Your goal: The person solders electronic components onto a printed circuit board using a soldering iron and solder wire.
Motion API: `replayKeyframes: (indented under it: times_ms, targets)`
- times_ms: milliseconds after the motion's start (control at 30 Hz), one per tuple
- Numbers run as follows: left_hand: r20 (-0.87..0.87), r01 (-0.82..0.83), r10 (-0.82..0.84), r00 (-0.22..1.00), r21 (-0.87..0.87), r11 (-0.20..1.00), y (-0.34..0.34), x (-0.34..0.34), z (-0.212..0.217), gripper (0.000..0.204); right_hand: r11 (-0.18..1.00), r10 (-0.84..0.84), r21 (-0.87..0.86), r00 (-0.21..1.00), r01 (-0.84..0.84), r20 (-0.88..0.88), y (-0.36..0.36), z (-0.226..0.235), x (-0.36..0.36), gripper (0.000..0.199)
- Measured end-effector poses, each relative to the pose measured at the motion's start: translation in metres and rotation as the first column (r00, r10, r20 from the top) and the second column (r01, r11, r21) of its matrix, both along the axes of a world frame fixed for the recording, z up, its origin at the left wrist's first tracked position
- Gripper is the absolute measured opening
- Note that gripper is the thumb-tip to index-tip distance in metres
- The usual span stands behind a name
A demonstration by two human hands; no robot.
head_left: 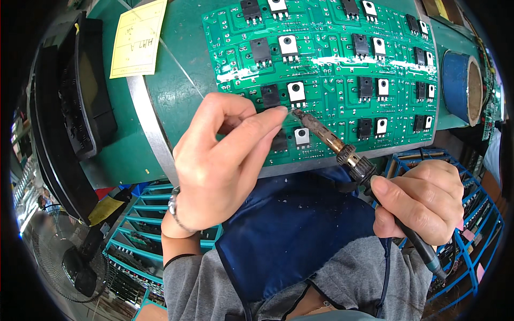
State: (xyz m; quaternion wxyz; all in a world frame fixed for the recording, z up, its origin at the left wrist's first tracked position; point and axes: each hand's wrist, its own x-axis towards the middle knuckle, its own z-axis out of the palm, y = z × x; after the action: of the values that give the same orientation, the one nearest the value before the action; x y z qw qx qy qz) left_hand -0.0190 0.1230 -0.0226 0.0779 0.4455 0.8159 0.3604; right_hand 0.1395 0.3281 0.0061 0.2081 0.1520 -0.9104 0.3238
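Observation:
My right hand (pixel 420 200) is closed around the dark handle of a soldering iron (pixel 350 160). The iron's tip meets the green circuit board (pixel 332 101) at the legs of a white-faced transistor (pixel 296 92). My left hand (pixel 230 155) pinches thin solder wire (pixel 182 68), whose length trails off to the upper left; its fingertips are right beside the iron's tip. A black transistor (pixel 270 95) lies just above these fingers, and another (pixel 279 140) is partly covered by them. Similar black and white pairs sit in rows across the board.
A metal strip (pixel 152 125) crosses the green table at left. Beyond it are a yellow paper slip (pixel 138 40) and a black bin (pixel 96 85). A blue roll (pixel 461 85) stands at right. Below are teal racks (pixel 136 227), blue racks (pixel 471 257) and a fan (pixel 72 257).

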Motion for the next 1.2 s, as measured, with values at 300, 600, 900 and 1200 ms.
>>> replayKeyframes:
  times_ms: [300,600,900,1200]
  targets:
    - [-0.058,0.423,-0.422,0.905,0.001,0.906,-0.014,-0.007,0.017,0.02,1.0,-0.015,0.009,0.999,0.014,0.031,0.009,0.002,0.008,0.024]
    - [0.103,0.062,-0.064,0.993,0.02,0.998,-0.007,0.009,0.002,0.025,0.999,-0.038,0.001,0.999,0.039,-0.034,0.011,0.002,0.01,0.023]
    - [-0.016,-0.062,0.063,0.998,0.076,0.995,0.009,0.007,-0.014,0.022,0.999,0.042,0.001,0.999,-0.042,0.025,0.017,0.002,0.006,0.022]
    - [-0.023,-0.05,0.052,0.998,0.089,0.995,0.013,0.01,-0.015,0.019,0.998,-0.004,0.067,1.0,0.004,-0.004,0.011,0.006,0.007,0.027]
